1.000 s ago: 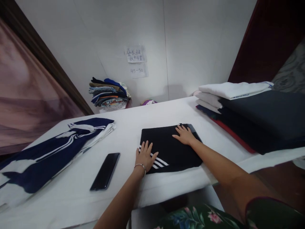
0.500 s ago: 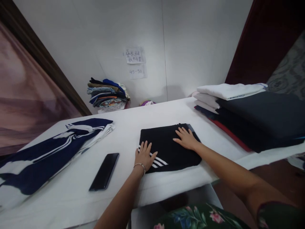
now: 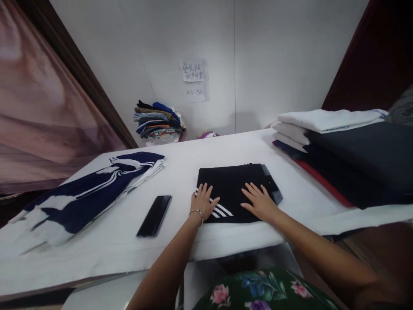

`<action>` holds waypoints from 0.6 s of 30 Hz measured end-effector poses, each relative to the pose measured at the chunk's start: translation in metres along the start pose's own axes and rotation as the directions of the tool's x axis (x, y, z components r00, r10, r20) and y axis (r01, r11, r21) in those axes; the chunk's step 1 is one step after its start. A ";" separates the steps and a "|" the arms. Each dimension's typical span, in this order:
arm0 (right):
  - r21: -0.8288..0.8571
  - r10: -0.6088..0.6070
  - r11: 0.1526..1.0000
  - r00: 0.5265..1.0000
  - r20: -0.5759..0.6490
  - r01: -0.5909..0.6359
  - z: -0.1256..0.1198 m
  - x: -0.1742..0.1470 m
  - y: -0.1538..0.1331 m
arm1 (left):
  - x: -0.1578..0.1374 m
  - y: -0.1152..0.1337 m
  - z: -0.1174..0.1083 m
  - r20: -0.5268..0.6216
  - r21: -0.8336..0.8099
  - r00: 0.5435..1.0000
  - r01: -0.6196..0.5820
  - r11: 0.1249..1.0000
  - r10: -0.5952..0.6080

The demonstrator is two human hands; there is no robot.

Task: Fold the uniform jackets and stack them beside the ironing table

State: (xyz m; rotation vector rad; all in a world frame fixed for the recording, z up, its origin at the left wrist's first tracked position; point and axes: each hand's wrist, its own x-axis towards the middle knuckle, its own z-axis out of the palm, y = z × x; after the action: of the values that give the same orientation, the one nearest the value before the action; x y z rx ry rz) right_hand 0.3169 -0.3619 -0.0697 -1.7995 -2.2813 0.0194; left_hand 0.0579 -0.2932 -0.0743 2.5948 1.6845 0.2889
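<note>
Far wall (image 3: 284, 56): upper paper (image 3: 195, 70) handwritten in Chinese, lower paper (image 3: 197, 92) reads "45-50". Left hand (image 3: 202, 203), right hand (image 3: 260, 204) flat on white-striped black garment (image 3: 228, 185), each grip apart.

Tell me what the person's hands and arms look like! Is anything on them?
The left hand and the right hand wear no gloves. A thin, silvery bracelet circles the left wrist; none shows on the right. The forearms are bare. The person's dark green clothes have flowers in pink and purple.
</note>
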 end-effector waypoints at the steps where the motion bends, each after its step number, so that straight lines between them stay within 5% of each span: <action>1: 0.015 -0.011 1.000 1.000 0.006 0.011 0.003 -0.004 -0.003 | 0.000 0.000 0.000 0.002 -0.003 1.000 0.002 1.000 -0.002; 6: 0.129 0.036 0.991 0.999 -0.010 -0.034 0.002 -0.008 0.007 | 0.002 -0.001 -0.001 0.050 -0.056 0.998 0.052 0.997 -0.050; 10: 0.225 0.304 0.939 0.935 -0.183 -0.261 -0.013 -0.009 0.047 | 0.009 -0.012 -0.005 -0.067 -0.242 0.982 0.154 0.958 -0.175; 12: 0.316 0.428 0.876 0.888 -0.165 -0.364 -0.017 -0.011 0.069 | 0.016 -0.021 -0.011 -0.102 -0.371 0.949 0.241 0.897 -0.297; 15: 0.460 0.540 0.755 0.841 -0.031 -0.467 -0.017 -0.011 0.089 | 0.031 -0.033 -0.022 0.049 -0.546 0.877 0.424 0.723 -0.477; 18: 0.601 0.593 0.630 0.804 0.036 -0.492 -0.010 -0.005 0.092 | 0.047 -0.041 -0.033 0.210 -0.614 0.820 0.535 0.581 -0.533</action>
State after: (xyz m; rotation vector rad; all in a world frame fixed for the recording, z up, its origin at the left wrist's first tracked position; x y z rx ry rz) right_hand 0.4080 -0.3459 -0.0752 -1.9436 -1.3002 0.5924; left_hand 0.0342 -0.2360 -0.0411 1.4987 1.8292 0.6890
